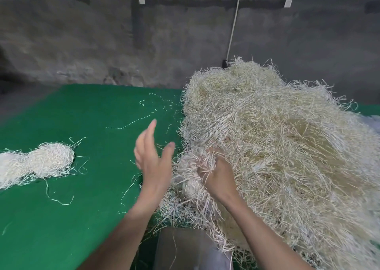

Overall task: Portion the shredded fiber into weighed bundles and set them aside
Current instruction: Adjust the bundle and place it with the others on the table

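Note:
A big heap of pale shredded fiber (277,138) covers the right half of the green table (86,113). My right hand (218,175) is dug into the heap's near left edge, fingers curled round a tuft of fiber (191,167). My left hand (152,156) hovers just left of that tuft, fingers straight and spread, holding nothing. Two rounded fiber bundles (37,163) lie side by side at the table's left edge, partly cut off by the frame.
Loose strands (131,124) are scattered over the green surface between bundles and heap. A grey metal surface (185,247) sits at the table's near edge below my arms. A rough concrete wall (102,39) with a white cord (234,21) rises behind.

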The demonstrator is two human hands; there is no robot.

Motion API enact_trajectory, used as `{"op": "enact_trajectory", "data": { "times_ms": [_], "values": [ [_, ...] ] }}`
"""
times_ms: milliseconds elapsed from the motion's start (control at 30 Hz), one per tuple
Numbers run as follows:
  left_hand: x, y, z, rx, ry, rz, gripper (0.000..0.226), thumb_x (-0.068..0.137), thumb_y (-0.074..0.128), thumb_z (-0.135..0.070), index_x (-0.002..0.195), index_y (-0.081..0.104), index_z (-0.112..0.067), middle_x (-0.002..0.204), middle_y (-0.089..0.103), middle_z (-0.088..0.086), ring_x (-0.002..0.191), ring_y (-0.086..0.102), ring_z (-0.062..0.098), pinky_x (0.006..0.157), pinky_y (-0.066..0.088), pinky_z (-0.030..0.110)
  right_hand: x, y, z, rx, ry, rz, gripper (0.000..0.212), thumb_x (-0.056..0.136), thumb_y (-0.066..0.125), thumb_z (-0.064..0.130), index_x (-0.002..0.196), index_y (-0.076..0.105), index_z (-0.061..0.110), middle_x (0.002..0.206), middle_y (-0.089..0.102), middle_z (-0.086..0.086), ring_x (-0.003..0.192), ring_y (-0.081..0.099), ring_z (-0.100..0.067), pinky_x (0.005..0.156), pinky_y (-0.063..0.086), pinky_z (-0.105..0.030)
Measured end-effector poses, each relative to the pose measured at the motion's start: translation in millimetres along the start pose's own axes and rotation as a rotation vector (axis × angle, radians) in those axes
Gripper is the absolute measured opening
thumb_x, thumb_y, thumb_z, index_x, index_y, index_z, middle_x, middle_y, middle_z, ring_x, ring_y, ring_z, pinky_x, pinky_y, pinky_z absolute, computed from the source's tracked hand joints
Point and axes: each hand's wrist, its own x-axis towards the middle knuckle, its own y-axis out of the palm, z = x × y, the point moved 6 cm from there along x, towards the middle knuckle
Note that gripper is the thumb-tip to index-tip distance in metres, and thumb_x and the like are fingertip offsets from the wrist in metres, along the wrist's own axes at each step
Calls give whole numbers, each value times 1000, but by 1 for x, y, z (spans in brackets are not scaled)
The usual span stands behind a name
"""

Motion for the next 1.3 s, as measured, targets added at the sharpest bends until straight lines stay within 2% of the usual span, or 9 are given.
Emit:
{"op": "enact_trajectory", "data": {
  "times_ms": [100,300,400,567,733,833,1033,1167,1300],
  "values": [
    [-5,35,-24,277,360,321,58,82,31,-73,137,25,-56,150,14,-27,141,7,0,114,0,30,-5,6,19,168,-69,-6,27,89,60,8,113,52,17,96,54,10,72,57,5,61,47,-10],
    [-47,69,21,-446,-460,395,62,63,48,-77,121,47,-53,137,46,-14,112,51,0,96,40,25,10,-9,32,740,230,-308,52,95,52,16,141,28,19,129,43,5,114,49,-11,96,37,-23],
    [-35,65,34,-564,-823,94,70,76,50,-69,128,52,-22,111,62,4,97,60,16,80,53,38,-8,13,41,655,102,-195,38,92,57,17,126,38,20,117,55,0,82,61,-2,65,51,-12],
    [20,9,33,-249,-396,-106,35,89,59,-41,86,63,-7,79,57,-3,80,50,17,66,41,21,-47,18,25,412,-124,355,59,86,64,20,127,38,54,121,44,33,95,51,23,68,47,-4],
    [6,37,10,-98,-179,204,30,87,57,-43,104,62,-19,107,62,-11,105,57,8,82,37,15,-16,-20,41,521,-39,54,70,77,51,69,139,30,42,149,28,11,131,39,-11,103,40,-45],
    [-12,53,8,-369,-454,287,63,84,31,-68,119,52,-20,124,52,-13,125,43,14,101,27,26,-4,0,42,332,77,67,95,74,54,73,149,21,25,148,33,0,132,40,-22,100,38,-39],
    [-44,63,13,-445,-607,364,103,60,40,-87,148,17,-38,154,21,-9,133,28,11,105,26,38,2,-6,31,471,66,-280,44,95,44,47,135,36,31,136,40,11,123,41,0,105,27,-21],
    [-25,43,40,-548,-726,-96,62,87,58,-45,134,47,-5,133,53,14,102,58,20,97,45,36,-24,5,42,564,-87,-283,13,95,50,41,100,38,44,97,44,40,91,49,19,72,40,-3],
    [-14,46,49,-679,-782,22,26,99,45,-29,99,57,-5,74,59,5,61,55,14,55,50,23,-43,31,52,428,-108,-73,39,70,56,72,92,44,42,104,51,15,89,55,4,74,52,-21]
  ]
}}
